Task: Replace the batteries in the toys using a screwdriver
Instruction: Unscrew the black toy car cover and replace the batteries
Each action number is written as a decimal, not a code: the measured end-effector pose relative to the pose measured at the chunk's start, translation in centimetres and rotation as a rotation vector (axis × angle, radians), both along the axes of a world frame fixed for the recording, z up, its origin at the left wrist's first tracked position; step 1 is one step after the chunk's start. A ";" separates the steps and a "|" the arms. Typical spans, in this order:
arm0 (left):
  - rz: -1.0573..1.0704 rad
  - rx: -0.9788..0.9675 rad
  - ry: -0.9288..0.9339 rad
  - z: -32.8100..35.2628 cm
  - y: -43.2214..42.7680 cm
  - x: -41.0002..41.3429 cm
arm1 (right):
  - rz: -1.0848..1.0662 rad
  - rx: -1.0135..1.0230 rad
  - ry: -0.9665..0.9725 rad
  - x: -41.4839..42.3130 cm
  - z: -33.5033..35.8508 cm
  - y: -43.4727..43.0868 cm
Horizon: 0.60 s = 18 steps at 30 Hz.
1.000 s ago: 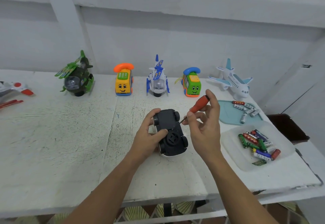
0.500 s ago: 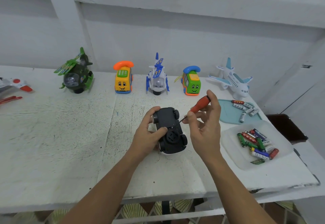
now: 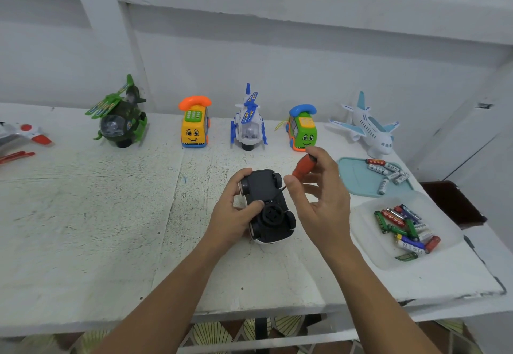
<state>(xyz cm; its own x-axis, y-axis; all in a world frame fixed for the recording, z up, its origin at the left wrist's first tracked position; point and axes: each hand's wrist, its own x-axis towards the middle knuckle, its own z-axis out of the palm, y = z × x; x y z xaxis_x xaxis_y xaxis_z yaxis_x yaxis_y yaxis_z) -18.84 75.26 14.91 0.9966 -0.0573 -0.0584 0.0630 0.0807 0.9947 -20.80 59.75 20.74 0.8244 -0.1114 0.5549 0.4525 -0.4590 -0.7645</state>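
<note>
Left hand (image 3: 231, 214) grips upturned toy car (image 3: 268, 205); right hand (image 3: 319, 195) pinches screwdriver (image 3: 304, 165), tip on underside.

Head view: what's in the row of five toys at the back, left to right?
Green helicopter → yellow phone car → white helicopter → green phone car → airplane.

No text is legible (print on the batteries (image 3: 410, 228) is blurred).

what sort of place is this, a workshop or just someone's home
Probably an improvised toy-repair bench, home or workshop unclear: a rough white-painted table, a toy airplane and green toy helicopter in a row by the wall, and a clear tray of loose batteries.
</note>
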 end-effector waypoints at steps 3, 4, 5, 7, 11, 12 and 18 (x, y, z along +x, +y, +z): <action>-0.002 0.001 0.000 0.1 0.0 0.0 | -0.001 -0.027 -0.063 0.2 1.0 0.0; 0.000 0.006 -0.002 0.1 0.0 0.0 | 0.001 -0.030 -0.070 0.3 1.3 -0.1; 0.000 0.011 0.001 0.2 0.0 -0.1 | 0.011 -0.017 -0.054 0.4 1.6 -0.1; -0.001 0.002 0.020 0.4 -0.1 -0.1 | 0.053 0.003 -0.009 0.5 1.9 -0.2; -0.004 -0.019 0.044 0.3 -0.1 -0.1 | 0.135 -0.072 -0.005 0.3 2.4 -0.5; -0.006 -0.016 0.044 0.3 0.0 0.0 | 0.153 -0.083 0.007 0.2 2.7 -0.6; -0.008 -0.012 0.036 0.2 0.0 -0.1 | 0.195 -0.092 0.022 0.2 3.7 -0.5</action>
<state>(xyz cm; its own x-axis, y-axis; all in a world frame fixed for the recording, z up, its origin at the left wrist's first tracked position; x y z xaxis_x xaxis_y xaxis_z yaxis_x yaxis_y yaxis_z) -18.91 75.27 15.10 0.9934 -0.0659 -0.0937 0.0995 0.0919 0.9908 -20.62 59.22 24.43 0.8377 0.1011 0.5367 0.5228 -0.4327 -0.7345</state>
